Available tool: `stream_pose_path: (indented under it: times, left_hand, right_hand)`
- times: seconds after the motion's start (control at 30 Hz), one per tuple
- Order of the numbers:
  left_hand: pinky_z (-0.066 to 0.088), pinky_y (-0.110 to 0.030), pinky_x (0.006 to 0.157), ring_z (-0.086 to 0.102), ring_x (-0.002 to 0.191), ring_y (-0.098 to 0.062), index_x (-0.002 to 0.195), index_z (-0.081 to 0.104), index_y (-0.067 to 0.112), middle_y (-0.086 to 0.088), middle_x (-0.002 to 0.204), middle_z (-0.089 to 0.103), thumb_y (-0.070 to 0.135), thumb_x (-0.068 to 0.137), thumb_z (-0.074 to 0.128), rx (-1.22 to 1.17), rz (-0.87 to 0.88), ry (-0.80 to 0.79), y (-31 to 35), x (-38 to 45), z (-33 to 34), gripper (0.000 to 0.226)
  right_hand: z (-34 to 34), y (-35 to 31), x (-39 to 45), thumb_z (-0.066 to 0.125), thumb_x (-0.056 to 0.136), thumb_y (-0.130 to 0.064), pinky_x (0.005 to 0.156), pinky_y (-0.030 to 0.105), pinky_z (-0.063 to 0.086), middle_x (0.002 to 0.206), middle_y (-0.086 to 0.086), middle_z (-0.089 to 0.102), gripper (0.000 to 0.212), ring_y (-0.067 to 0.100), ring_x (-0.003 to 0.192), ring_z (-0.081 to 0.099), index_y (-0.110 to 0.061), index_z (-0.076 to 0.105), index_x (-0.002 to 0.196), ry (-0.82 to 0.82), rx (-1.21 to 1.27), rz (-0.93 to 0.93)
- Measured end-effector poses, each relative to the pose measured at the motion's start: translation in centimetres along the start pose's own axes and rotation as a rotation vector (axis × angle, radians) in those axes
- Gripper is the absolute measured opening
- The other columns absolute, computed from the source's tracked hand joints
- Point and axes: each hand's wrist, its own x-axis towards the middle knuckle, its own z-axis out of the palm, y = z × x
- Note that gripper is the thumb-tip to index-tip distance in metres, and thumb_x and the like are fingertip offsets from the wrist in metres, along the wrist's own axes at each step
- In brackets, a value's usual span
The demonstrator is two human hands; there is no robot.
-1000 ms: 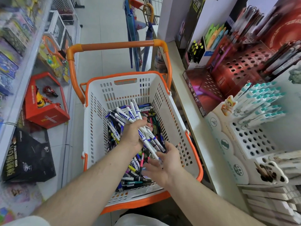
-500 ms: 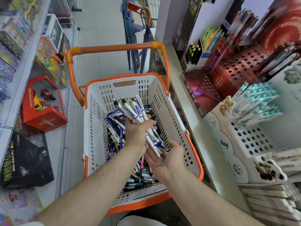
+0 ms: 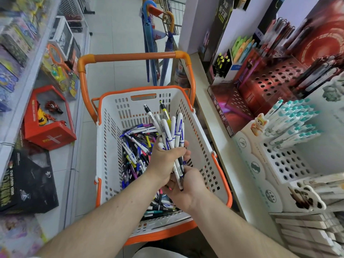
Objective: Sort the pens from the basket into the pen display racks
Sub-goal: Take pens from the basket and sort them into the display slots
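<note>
To your left a red toy box [image 3: 50, 127] sits on the shelf [image 3: 11, 116]; ahead, folded blue umbrellas [image 3: 150, 47] hang beside a white pillar [image 3: 193, 23].

left hand [image 3: 165, 157] gripping pens [image 3: 172, 131], basket [image 3: 109, 146]

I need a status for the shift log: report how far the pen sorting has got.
Done: teal-capped pens already fill part of the white rack. In hand: the left hand grips a bundle of white pens; the right hand steadies their tips. Left: many loose pens remain in the basket.
</note>
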Motion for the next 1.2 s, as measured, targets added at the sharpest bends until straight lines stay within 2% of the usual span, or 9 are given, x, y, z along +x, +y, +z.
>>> stream_pose_path:
  times: [0.2,0.27,0.37,0.53,0.63,0.7,0.8,1.03,1.2]
  left_hand:
    - [0.051,-0.033,0.056,0.063,0.06,-0.018,0.094,0.069,0.005,-0.006,0.075,0.071,-0.005,0.07,0.068,0.095,-0.009,-0.05,0.1,-0.3,-1.1,0.027]
    - [0.049,-0.032,0.054,0.061,0.056,-0.019,0.093,0.068,0.001,-0.008,0.077,0.071,-0.017,0.078,0.061,0.095,-0.04,-0.047,0.4,-0.4,-1.6,0.025]
    - [0.048,-0.031,0.051,0.059,0.053,-0.02,0.088,0.067,-0.002,-0.011,0.077,0.071,-0.021,0.081,0.057,0.1,-0.063,-0.07,0.7,-0.3,-2.4,0.023]
    - [0.05,-0.027,0.05,0.064,0.061,-0.024,0.093,0.062,0.004,-0.013,0.07,0.066,-0.006,0.068,0.069,0.151,-0.13,-0.175,1.2,-0.8,-1.8,0.029]
    - [0.053,-0.031,0.055,0.064,0.061,-0.025,0.096,0.063,0.003,-0.014,0.068,0.064,-0.009,0.071,0.065,0.169,-0.154,-0.227,1.4,-1.0,-0.8,0.029]
    - [0.055,-0.035,0.06,0.067,0.067,-0.03,0.096,0.067,0.0,-0.018,0.075,0.066,-0.007,0.069,0.064,0.183,-0.125,-0.25,1.4,-1.0,-0.3,0.028]
    - [0.058,-0.038,0.063,0.07,0.072,-0.032,0.098,0.07,0.001,-0.019,0.08,0.071,-0.015,0.081,0.06,0.177,-0.085,-0.271,1.1,-1.2,1.0,0.026]
    - [0.058,-0.041,0.064,0.068,0.069,-0.032,0.094,0.065,-0.011,-0.024,0.077,0.067,-0.003,0.074,0.067,0.162,-0.044,-0.366,0.8,-1.8,7.2,0.021]
    - [0.051,-0.031,0.052,0.058,0.053,-0.022,0.088,0.063,-0.003,-0.011,0.06,0.059,0.006,0.063,0.068,0.199,-0.123,-0.441,-0.1,-1.7,10.9,0.027]
  right_hand:
    - [-1.0,-0.2,-0.7,0.03,0.1,-0.054,0.083,0.043,0.051,0.098,0.012,0.072,0.056,0.03,0.089,0.067,-0.016,0.071,0.104,-0.192,-0.435,0.171]
    - [-1.4,-0.9,-0.9,0.039,0.097,-0.062,0.078,0.042,0.055,0.105,0.011,0.07,0.053,0.028,0.089,0.071,-0.021,0.065,0.116,-0.113,-0.672,0.154]
    - [-1.5,-2.4,-0.8,0.051,0.099,-0.045,0.061,0.031,0.048,0.079,-0.001,0.061,0.039,0.015,0.07,0.059,-0.016,0.061,0.124,0.095,-0.779,-0.153]
    - [-0.3,-5.3,-3.8,0.064,0.094,-0.038,0.057,0.019,0.051,0.062,-0.009,0.064,0.024,0.005,0.059,0.06,-0.014,0.067,0.095,-0.044,-0.817,-0.733]
    - [-0.2,-5.8,-4.6,0.074,0.087,-0.036,0.053,0.034,0.057,0.064,0.001,0.069,0.025,0.016,0.05,0.064,-0.012,0.067,0.091,-0.065,-0.89,-0.816]
    - [-0.8,-6.3,-4.9,0.076,0.087,-0.031,0.047,0.03,0.052,0.059,0.002,0.067,0.019,0.017,0.046,0.062,-0.014,0.068,0.083,-0.03,-0.893,-0.825]
    - [-2.1,-7.3,-5.8,0.074,0.089,-0.025,0.043,0.014,0.041,0.052,-0.003,0.058,0.025,0.003,0.04,0.053,-0.003,0.067,0.078,0.055,-0.845,-0.871]
    - [-6.1,-8.4,-9.5,0.058,0.1,-0.02,0.054,0.029,0.044,0.06,0.003,0.054,0.028,0.008,0.051,0.05,-0.005,0.057,0.077,0.231,-0.551,-0.982]
    - [-10.1,-10.1,-13.7,0.039,0.107,-0.017,0.046,0.023,0.036,0.073,0.004,0.068,0.022,0.011,0.046,0.04,-0.011,0.059,0.1,0.363,0.062,-0.966]
